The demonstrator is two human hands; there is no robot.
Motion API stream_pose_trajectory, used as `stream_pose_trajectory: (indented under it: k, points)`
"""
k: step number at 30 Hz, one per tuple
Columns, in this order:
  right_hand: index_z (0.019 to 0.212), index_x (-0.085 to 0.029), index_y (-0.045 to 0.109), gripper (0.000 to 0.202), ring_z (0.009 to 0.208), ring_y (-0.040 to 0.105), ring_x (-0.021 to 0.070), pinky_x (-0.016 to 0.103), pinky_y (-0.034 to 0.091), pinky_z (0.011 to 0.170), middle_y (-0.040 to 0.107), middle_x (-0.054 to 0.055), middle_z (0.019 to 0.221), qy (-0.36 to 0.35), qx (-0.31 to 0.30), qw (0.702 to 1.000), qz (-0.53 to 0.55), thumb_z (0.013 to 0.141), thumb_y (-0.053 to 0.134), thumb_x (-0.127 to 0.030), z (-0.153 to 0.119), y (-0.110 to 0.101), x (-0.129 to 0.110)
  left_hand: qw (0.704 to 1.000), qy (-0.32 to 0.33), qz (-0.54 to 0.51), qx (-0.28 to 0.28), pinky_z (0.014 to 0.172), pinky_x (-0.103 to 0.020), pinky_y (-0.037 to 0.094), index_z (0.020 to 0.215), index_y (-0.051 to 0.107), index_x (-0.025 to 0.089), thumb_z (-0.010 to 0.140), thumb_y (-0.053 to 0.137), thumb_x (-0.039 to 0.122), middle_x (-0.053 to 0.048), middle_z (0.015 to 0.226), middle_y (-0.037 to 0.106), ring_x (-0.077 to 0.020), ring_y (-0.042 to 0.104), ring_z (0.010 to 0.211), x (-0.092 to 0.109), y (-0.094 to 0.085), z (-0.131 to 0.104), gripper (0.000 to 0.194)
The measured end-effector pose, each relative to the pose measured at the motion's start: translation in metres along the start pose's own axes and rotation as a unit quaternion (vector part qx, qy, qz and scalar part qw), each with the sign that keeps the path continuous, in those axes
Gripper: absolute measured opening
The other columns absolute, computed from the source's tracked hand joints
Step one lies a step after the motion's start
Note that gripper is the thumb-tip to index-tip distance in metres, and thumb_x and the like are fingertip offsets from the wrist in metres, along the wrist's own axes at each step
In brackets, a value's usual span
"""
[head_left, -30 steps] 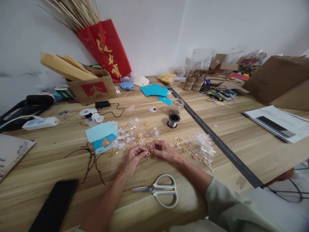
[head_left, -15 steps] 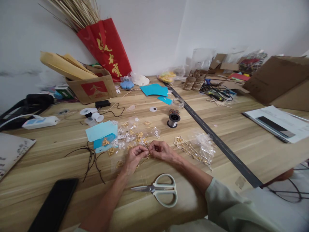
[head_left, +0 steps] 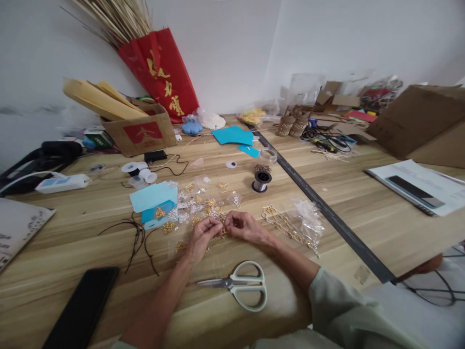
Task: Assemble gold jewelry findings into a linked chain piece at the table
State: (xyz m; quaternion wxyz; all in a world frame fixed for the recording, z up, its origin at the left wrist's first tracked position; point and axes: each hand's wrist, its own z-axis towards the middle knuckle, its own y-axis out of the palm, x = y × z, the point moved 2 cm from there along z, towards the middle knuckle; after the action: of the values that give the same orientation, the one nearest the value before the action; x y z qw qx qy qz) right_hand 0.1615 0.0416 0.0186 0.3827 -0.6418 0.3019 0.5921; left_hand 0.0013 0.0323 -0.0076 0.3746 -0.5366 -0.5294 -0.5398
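While I've got both sets of fingertips pinched in close together, from the head view it looks like my left hand (head_left: 203, 237) and right hand (head_left: 244, 227) each have a bit of thin gold chain (head_left: 214, 244). It's tiny, so I can't tell which link is in which pinch. The rest trails down just beside my left fingers, on the worktop (head_left: 290, 271).

What could bite me, I reckon: one slack fingertip and a small link drops into the loose gold and silver bits (head_left: 212, 208) right behind, and good luck spotting it. The chain could also snag on a plastic bag in that mess, and a careless elbow might nudge the scissors (head_left: 229, 283), which lie between my forearms. Their blades look nearly closed, at least.

As for writing, the red bag (head_left: 163, 72) at the back has big gold characters; the lower two look like 力寶, but the top one's too swirly for me to swear to. The cardboard box (head_left: 138, 133) beside it has a red patch with a white logo, lettering too small to read. Print on the notebook (head_left: 403, 169) over on the right is just a blur.
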Motion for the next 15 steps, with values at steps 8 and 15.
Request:
stream_pose_trajectory:
  k: [8, 15]
  points:
    - [0.080, -0.013, 0.055, 0.011, 0.053, 0.040, 0.0061, 0.017, 0.031, 0.048, 0.050, -0.003, 0.065, -0.034, 0.012, 0.997, -0.075, 0.078, 0.056, -0.023, 0.0013, -0.0002, 0.0042, 0.999, -0.003, 0.041, -0.015, 0.055, -0.021, 0.037, 0.067, 0.061, 0.014, 0.066, 0.069, 0.029, 0.003, 0.053, 0.054, -0.0091, 0.047, 0.053, 0.0064, 0.0021, -0.0021, 0.017]
    - [0.082, -0.013, 0.055, 0.017, 0.055, 0.040, 0.0064, 0.017, 0.031, 0.049, 0.049, -0.003, 0.066, -0.016, 0.005, 0.999, -0.040, 0.079, 0.057, -0.030, -0.0008, -0.0014, 0.0012, 0.999, -0.012, 0.034, -0.012, 0.053, -0.020, 0.036, 0.066, 0.060, 0.015, 0.064, 0.070, 0.029, 0.004, 0.053, 0.053, -0.0084, 0.046, 0.052, 0.0083, 0.0041, -0.0020, 0.017]
